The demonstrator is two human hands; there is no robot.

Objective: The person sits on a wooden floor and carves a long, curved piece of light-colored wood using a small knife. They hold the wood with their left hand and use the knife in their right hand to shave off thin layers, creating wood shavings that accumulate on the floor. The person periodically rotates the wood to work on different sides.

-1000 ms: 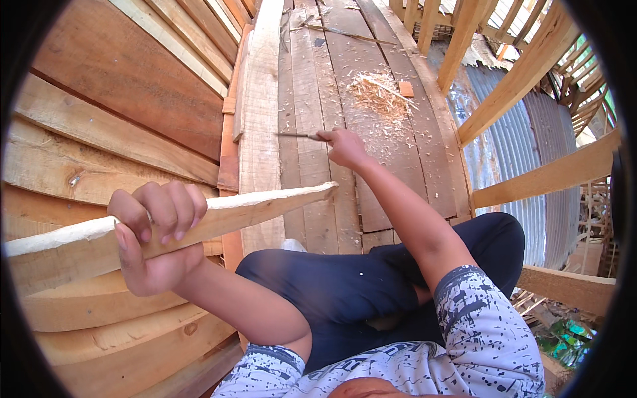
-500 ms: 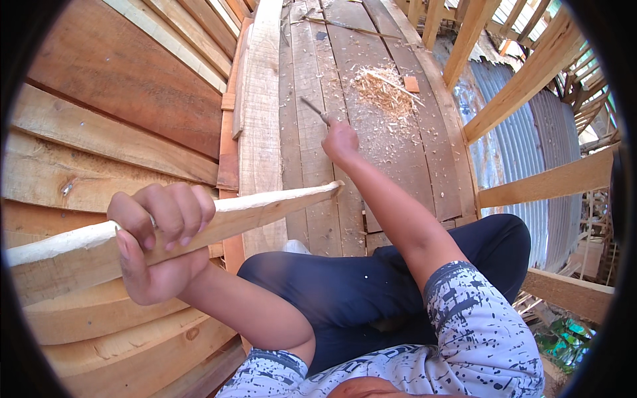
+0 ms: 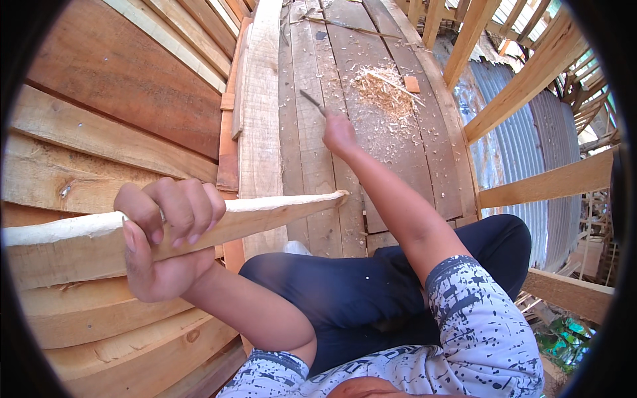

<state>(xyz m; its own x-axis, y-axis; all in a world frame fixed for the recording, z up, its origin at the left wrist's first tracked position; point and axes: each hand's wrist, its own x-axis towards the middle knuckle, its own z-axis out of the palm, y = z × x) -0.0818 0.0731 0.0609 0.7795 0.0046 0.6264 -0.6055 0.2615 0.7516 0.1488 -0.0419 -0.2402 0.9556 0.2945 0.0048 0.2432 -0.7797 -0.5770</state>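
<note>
My left hand [image 3: 174,209] was wrapped round the long strip of wood [image 3: 285,207], fingers over its upper edge, its far tip above the plank floor [image 3: 352,40]. That edge looked pale and mostly shaved, though uneven near my fingers; how much remained rough I couldn't fairly judge. Loose shavings [image 3: 379,91] lay heaped beyond. My right hand [image 3: 340,134] was closed round a dark-bladed knife [image 3: 311,100], its handle mostly hidden, blade clear of the wood. Compared with half a second earlier, the strip's tip had dipped slightly toward me and the knife sat a little farther off.
</note>
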